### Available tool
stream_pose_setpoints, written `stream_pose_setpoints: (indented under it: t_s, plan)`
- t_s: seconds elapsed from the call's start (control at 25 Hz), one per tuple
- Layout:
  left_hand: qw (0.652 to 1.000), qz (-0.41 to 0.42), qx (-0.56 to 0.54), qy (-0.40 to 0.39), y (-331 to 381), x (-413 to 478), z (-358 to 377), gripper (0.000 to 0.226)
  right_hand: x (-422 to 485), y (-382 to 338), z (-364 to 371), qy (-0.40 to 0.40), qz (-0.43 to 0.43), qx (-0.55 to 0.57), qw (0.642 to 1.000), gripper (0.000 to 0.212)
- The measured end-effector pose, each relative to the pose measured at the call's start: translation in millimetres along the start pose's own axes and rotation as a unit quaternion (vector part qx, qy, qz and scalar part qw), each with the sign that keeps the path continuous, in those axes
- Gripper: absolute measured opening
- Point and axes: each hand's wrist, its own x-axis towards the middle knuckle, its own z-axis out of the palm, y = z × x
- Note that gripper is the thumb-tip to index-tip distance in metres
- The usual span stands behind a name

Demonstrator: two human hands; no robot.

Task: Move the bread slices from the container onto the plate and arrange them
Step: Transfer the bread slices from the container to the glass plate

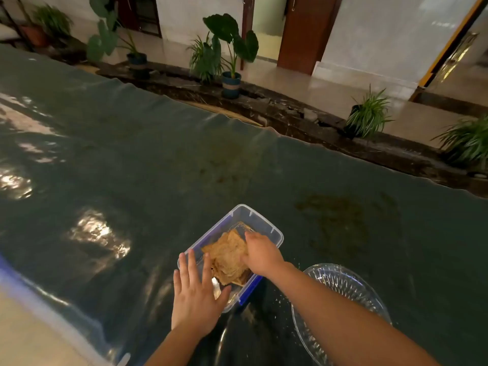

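The right hand (260, 253) is pinching the brown bread slices (229, 256) inside the clear rectangular plastic container (266, 228) (blue-edged), while the left hand (195, 294), fingers spread flat, is bracing its near corner beside the clear patterned glass plate (340, 283).

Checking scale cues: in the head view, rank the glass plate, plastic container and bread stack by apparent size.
1. glass plate, though cropped and nearer the camera
2. plastic container, close to it, so unsure
3. bread stack

Golden-brown bread slices (227, 256) — blue-trimmed clear container (274, 233)

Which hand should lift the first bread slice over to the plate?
Right. The right hand is already in the container on the bread slices, and the plate lies on that side. The left hand rests flat on the container's near corner.
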Motion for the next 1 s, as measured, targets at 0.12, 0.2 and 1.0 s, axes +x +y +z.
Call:
stream_pose_setpoints:
  t_s: [0.12, 0.2, 1.0]
  plan:
    - [1.000, 0.000, 0.010, 0.012, -0.7, -0.5, -1.1, 0.097, 6.9, -3.6, 5.2, -0.038, 0.026, -0.034, 0.998, 0.056]
    - [1.000, 0.006, 0.012, 0.023, -0.9, -0.5, 0.1, 0.096, 9.2, -5.3, 9.9, -0.040, 0.031, -0.046, 0.998, 0.054]
    - [0.999, 0.009, 0.047, -0.007, 3.7, -2.9, -10.4, 0.099, 26.8, -11.3, 15.8, -0.047, 0.081, 0.106, 0.990, 0.030]
